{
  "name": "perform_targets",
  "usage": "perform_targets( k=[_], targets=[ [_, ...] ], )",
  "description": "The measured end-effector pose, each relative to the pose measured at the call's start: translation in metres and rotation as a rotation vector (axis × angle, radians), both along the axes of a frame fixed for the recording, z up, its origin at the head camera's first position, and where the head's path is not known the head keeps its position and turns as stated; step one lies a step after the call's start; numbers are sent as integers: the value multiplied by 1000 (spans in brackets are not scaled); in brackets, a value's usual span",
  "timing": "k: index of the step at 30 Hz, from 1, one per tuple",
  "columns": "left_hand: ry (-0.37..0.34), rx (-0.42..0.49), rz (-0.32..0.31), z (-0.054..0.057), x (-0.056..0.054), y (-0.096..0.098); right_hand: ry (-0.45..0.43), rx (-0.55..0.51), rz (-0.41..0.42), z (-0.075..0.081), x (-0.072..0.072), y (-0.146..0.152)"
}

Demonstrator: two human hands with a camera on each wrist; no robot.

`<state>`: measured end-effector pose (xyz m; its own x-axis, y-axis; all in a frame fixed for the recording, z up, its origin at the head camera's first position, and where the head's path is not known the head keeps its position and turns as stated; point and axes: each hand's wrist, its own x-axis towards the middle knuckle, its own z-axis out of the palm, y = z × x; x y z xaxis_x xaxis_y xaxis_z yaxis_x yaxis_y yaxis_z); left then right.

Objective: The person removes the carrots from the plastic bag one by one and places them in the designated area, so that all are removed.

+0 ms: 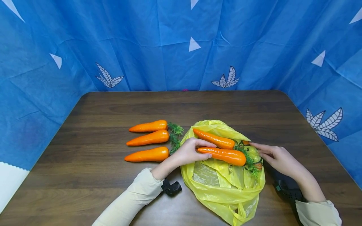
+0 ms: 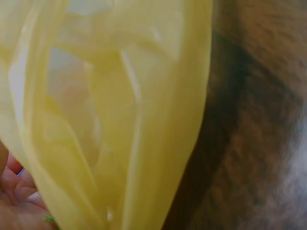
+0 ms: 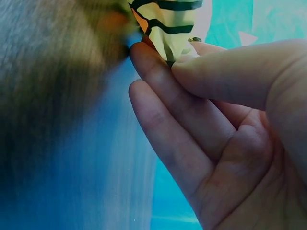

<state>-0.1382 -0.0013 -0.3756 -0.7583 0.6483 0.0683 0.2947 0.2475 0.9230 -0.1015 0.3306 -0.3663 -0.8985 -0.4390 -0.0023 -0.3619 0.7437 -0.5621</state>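
Over a yellow plastic bag [image 1: 217,196], my left hand [image 1: 190,152] pinches the tapered end of an orange carrot [image 1: 226,156] with green leafy tops. A second carrot [image 1: 216,139] lies just behind it, on the bag. My right hand [image 1: 282,160] pinches the bag's right edge between thumb and fingers; the right wrist view shows that thumb and fingers [image 3: 165,127] with a striped bit of printed plastic [image 3: 168,28]. In the left wrist view the bag [image 2: 144,120] fills most of the picture and hides much of the left hand [image 2: 21,201].
Left of the bag, three more carrots lie in a row on the brown wooden table [image 1: 85,157]: a back one [image 1: 150,126], a middle one [image 1: 150,138] and a front one [image 1: 148,154]. A blue curtain [image 1: 135,47] surrounds the table's back and sides.
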Motion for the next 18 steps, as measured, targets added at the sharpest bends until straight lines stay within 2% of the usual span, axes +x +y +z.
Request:
perform_targets(
  k=[18],
  targets=[
    [9, -29, 28, -1, 0, 0, -1, -26, -3, -2, 1, 0]
  ],
)
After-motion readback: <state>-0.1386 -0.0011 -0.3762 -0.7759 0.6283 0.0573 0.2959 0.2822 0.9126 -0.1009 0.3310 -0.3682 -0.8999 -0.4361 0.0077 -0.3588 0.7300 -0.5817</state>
